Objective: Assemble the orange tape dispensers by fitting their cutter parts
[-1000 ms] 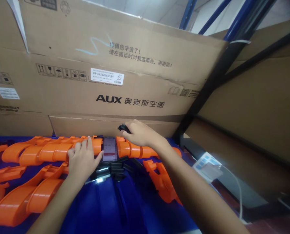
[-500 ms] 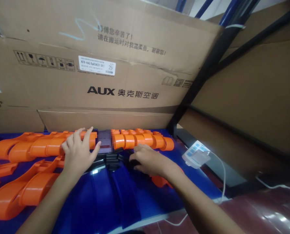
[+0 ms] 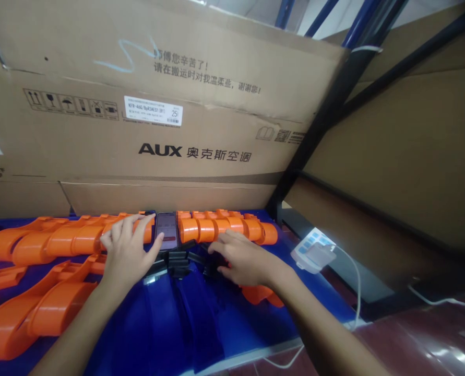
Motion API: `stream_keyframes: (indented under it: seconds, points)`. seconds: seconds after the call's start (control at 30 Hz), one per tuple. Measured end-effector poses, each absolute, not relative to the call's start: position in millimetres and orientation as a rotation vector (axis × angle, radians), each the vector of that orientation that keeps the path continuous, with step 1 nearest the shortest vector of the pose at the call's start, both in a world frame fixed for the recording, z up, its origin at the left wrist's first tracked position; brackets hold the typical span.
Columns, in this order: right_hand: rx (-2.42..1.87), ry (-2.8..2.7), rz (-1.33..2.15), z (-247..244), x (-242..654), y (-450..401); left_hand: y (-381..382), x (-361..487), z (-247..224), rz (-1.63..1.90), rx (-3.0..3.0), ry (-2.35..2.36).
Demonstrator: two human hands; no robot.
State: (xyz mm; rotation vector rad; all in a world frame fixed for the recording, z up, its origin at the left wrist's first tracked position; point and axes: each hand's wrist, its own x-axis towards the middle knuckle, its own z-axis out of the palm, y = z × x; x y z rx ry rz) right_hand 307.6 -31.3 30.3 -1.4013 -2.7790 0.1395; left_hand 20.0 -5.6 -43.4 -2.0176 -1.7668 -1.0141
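Right hand (image 3: pixel 240 258) half-curled, black pieces (image 3: pixel 178 261) under and left of its fingertips, grip indeterminable; left hand (image 3: pixel 127 251) open, fingers spread over orange parts (image 3: pixel 86 239), phone (image 3: pixel 166 231) near its thumb.

You are facing a large cardboard panel (image 3: pixel 201 177) printed "AUX", and a blue tabletop (image 3: pixel 271 321) is stretching out in front of it. Just right of the panel, a dark metal post (image 3: pixel 318 138) is slanting upward, and past it a second cardboard sheet (image 3: pixel 412 141) is filling your view. Above the panel, blue bars (image 3: pixel 323 17) are crossing a pale background. Low and right of the panel, reddish-brown flooring (image 3: pixel 408 350) is reflecting white light.
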Motion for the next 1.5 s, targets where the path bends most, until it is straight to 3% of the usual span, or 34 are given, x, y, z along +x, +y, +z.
stream_keyframes:
  seconds: [0.2,0.43,0.73,0.93,1.5]
  points:
    - [-1.303,-2.703,-0.163,34,285,13,-1,18,-47,-1.050,-2.019,-1.728]
    - [-1.293,-2.917,0.055,20,257,70,-3,19,-44,-1.034,-2.052,-1.718]
    - [-1.307,-2.897,0.154,25,263,69,-4,18,-42,-1.059,-2.060,-1.727]
    - [-1.555,-2.833,0.259,35,285,76,-4,18,-42,-1.062,-2.074,-1.738]
    - [-1.496,-2.713,0.164,58,305,67,-3,17,-43,-1.266,-2.202,-1.672]
